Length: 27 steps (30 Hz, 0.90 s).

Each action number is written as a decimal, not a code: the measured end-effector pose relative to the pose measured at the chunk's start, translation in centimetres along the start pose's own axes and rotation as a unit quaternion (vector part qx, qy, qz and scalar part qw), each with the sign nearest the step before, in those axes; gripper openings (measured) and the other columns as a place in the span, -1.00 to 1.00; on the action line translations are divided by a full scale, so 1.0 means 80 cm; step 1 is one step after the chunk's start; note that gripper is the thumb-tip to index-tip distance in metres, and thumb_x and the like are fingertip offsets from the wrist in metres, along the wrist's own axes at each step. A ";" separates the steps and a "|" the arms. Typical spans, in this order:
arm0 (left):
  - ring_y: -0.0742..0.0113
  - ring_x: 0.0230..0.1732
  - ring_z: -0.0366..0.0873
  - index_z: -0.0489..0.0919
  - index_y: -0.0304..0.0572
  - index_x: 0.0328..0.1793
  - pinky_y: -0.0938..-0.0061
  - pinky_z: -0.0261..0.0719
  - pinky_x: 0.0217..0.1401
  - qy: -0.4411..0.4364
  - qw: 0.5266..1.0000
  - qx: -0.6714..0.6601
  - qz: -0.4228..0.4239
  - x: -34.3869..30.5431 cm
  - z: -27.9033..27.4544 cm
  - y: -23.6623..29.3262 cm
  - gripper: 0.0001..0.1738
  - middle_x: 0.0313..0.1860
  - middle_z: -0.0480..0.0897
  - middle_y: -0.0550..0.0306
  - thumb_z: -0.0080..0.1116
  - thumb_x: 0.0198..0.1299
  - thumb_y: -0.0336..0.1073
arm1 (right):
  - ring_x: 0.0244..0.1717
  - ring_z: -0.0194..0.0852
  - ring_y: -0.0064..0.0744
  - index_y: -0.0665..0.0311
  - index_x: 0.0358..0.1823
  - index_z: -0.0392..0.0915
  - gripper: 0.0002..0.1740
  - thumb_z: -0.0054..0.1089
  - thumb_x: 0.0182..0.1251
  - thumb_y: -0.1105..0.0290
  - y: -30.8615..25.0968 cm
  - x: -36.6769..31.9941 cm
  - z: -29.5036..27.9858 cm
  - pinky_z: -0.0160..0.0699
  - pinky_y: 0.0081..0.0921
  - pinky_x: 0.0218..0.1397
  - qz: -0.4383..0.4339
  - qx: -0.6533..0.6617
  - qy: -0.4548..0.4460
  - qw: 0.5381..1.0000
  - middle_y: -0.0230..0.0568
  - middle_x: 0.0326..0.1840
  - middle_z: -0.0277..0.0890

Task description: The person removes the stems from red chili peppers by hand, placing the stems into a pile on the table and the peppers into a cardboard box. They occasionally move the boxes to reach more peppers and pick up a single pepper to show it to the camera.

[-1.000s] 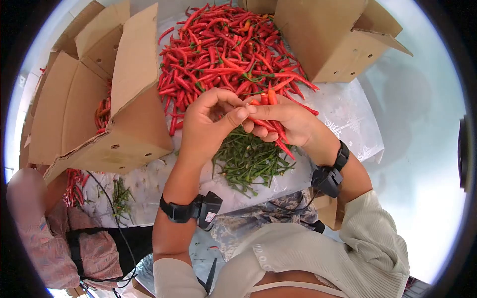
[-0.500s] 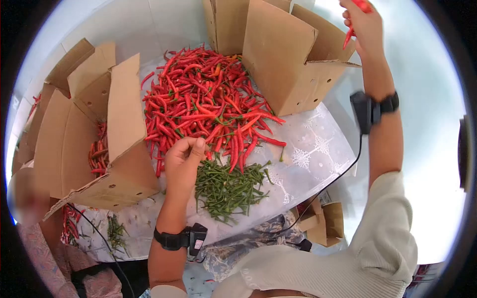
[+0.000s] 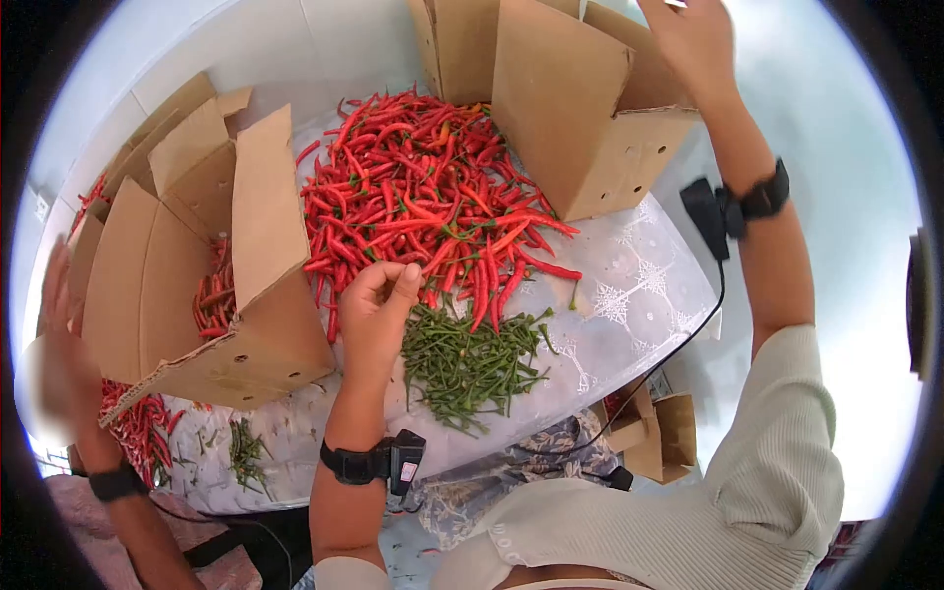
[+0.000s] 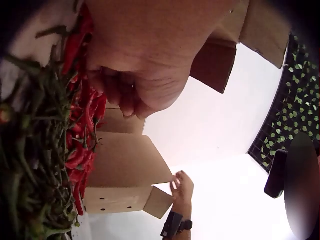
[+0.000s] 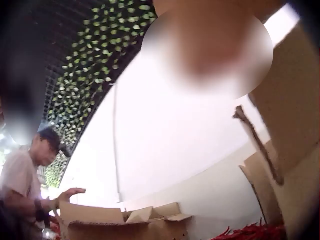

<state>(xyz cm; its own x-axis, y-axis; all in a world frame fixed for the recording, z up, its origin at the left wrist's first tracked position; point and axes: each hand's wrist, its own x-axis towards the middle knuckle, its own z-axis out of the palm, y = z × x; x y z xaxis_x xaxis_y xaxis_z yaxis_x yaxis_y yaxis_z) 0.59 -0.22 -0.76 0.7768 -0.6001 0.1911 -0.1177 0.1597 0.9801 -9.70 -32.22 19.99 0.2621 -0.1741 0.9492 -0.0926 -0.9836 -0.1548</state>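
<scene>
My left hand (image 3: 374,310) is held over the near edge of a heap of red chillies (image 3: 423,197), just above a pile of green stems (image 3: 467,369). Its fingers are loosely curled, the thumb near the forefinger, and nothing shows between them. My right hand (image 3: 693,49) is raised beside the tall cardboard box (image 3: 565,123) at the back right, its fingers cut off by the top edge. In the left wrist view this right hand (image 4: 182,187) has loosely spread fingers at the box flap, with no chilli visible in it.
Another open cardboard box (image 3: 265,344) with red chillies inside stands at the left. Beyond it another person's hand (image 3: 59,295) is raised near more chillies (image 3: 143,428). A patterned plastic sheet (image 3: 629,285) covers the table. A cable (image 3: 678,344) hangs from my right wrist.
My right hand left the middle with several red chillies and rose to the back right box; the chillies no longer show in it. My left hand stayed near the heap, apart from it.
</scene>
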 end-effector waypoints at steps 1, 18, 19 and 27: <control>0.65 -0.42 0.39 0.61 -0.29 -0.25 0.69 0.34 -0.36 0.000 1.000 0.001 -0.001 0.000 -0.001 -0.001 -0.77 -0.46 0.56 0.34 0.26 0.28 -0.24 | -0.34 0.49 -0.49 0.27 -0.06 0.51 -0.76 0.20 0.24 0.46 -0.046 -0.016 -0.015 0.51 -0.58 -0.31 -0.029 -0.011 -0.005 1.000 -0.24 -0.34 0.52; 0.65 -0.42 0.40 0.59 -0.26 -0.20 0.69 0.36 -0.35 -0.016 0.999 0.014 -0.045 -0.001 0.002 0.000 -0.82 -0.43 0.55 0.35 0.26 0.27 -0.28 | -0.19 0.61 -0.35 0.31 -0.01 0.49 -0.80 0.10 0.42 0.40 -0.094 -0.211 0.083 0.60 -0.44 -0.13 0.304 0.384 -0.377 0.786 -0.20 -0.18 0.59; 0.65 -0.41 0.41 0.59 -0.26 -0.20 0.68 0.37 -0.34 -0.014 0.998 0.011 -0.054 -0.002 0.001 0.002 -0.82 -0.42 0.55 0.34 0.26 0.28 -0.28 | -0.20 0.62 -0.40 0.32 0.02 0.47 -0.78 0.07 0.46 0.38 -0.098 -0.212 0.087 0.61 -0.49 -0.13 0.384 0.460 -0.361 0.715 -0.20 -0.17 0.59; 0.59 -0.26 0.47 0.60 -0.28 -0.10 0.66 0.44 -0.20 -0.009 1.000 -0.016 -0.006 -0.004 0.006 0.012 -0.79 -0.27 0.59 0.28 0.26 0.28 -0.29 | -0.24 0.65 -0.37 0.40 0.09 0.42 -0.71 0.05 0.47 0.38 -0.124 -0.243 0.073 0.71 -0.49 -0.18 0.525 0.647 -0.376 0.406 -0.12 -0.17 0.58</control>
<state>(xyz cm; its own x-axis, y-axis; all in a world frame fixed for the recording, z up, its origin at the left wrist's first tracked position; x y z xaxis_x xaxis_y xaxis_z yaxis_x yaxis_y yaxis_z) -0.07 -0.24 0.11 0.7664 -0.6164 0.1810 -0.0888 0.1773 0.9801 -8.27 -19.35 1.46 0.9946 -0.0161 -0.1025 -0.0782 0.5332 -0.8424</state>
